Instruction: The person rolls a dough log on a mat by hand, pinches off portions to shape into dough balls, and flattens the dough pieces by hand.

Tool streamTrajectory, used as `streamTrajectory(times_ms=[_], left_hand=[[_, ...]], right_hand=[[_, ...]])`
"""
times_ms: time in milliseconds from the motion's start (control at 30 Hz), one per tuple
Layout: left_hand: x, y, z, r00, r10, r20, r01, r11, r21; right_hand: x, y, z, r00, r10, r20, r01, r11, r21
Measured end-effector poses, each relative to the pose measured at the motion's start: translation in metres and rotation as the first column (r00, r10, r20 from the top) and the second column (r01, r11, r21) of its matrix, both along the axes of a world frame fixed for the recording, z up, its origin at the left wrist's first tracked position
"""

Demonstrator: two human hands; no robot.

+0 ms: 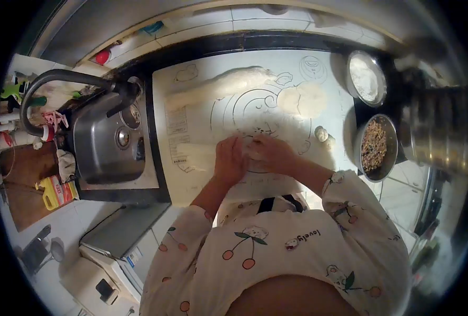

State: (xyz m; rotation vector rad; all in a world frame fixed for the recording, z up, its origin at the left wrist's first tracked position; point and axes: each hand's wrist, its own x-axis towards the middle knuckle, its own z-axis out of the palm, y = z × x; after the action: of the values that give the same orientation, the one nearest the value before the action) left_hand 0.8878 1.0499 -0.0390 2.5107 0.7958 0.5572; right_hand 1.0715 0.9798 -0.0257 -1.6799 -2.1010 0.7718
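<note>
Both hands meet over the lower middle of a white printed mat [192,126]. My left hand [232,160] and my right hand [270,154] have their fingers bent together around something too small and hidden to make out. Along the mat's upper part lies a long roll of dough [223,87]. Flat round dough pieces [303,100] rest at the upper right of the mat, and small dough lumps [322,134] sit below them. Left of my hands is a pale strip [199,156], perhaps dough or a rolling pin.
A bowl of white flour [364,79] and a bowl of chopped filling [374,145] stand right of the mat. A large metal pot [439,131] is farther right. On the left are a sink [105,152], a black faucet [68,76] and a yellow bottle [55,193].
</note>
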Motion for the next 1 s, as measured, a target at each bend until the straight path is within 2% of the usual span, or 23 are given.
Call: streamTrajectory(times_ms=[100,233,333,433,533,600,700,733,833,933,967,1000], left_hand=[[0.003,0.011,0.018,0.997,-0.082,-0.008,0.081,0.994,-0.079],[-0.007,0.016,0.004,0.988,-0.142,-0.057,0.141,0.989,-0.035],[-0.022,0.017,0.008,0.979,-0.205,-0.009,0.205,0.979,-0.011],[-0.042,0.012,0.002,0.970,-0.244,0.005,0.244,0.970,0.009],[-0.051,0.005,-0.008,0.966,-0.252,-0.062,0.250,0.967,-0.042],[-0.049,-0.002,0.000,0.969,-0.223,-0.107,0.216,0.974,-0.070],[-0.021,-0.033,0.032,0.946,0.041,-0.320,-0.087,0.988,-0.130],[-0.013,-0.035,0.030,0.942,0.079,-0.327,-0.115,0.989,-0.093],[0.020,-0.018,0.018,0.943,0.159,-0.292,-0.154,0.987,0.039],[0.071,0.032,0.018,0.970,0.178,-0.168,-0.155,0.978,0.139],[0.079,0.037,0.017,0.971,0.194,-0.142,-0.175,0.975,0.140],[0.077,0.036,0.017,0.965,0.191,-0.180,-0.173,0.979,0.112]], right_hand=[[0.006,0.008,0.002,0.999,-0.053,-0.002,0.052,0.994,-0.097],[0.014,0.015,0.011,0.973,-0.202,-0.113,0.189,0.975,-0.116],[0.009,0.014,0.000,0.776,-0.534,-0.335,0.507,0.845,-0.171],[0.003,0.008,-0.012,0.563,-0.728,-0.392,0.666,0.680,-0.305],[-0.015,-0.007,0.002,0.685,-0.658,-0.313,0.577,0.752,-0.318],[-0.021,-0.006,0.016,0.759,-0.595,-0.265,0.560,0.803,-0.202],[-0.021,-0.007,0.009,0.859,-0.470,-0.206,0.458,0.883,-0.103],[-0.019,-0.007,0.005,0.887,-0.421,-0.187,0.413,0.907,-0.083],[-0.016,-0.002,0.003,0.878,-0.381,-0.288,0.395,0.919,-0.011],[-0.009,0.016,-0.008,0.710,-0.532,-0.461,0.513,0.840,-0.178],[-0.009,0.024,-0.011,0.685,-0.546,-0.482,0.603,0.797,-0.046],[-0.003,0.027,-0.009,0.774,-0.460,-0.435,0.508,0.861,-0.007]])
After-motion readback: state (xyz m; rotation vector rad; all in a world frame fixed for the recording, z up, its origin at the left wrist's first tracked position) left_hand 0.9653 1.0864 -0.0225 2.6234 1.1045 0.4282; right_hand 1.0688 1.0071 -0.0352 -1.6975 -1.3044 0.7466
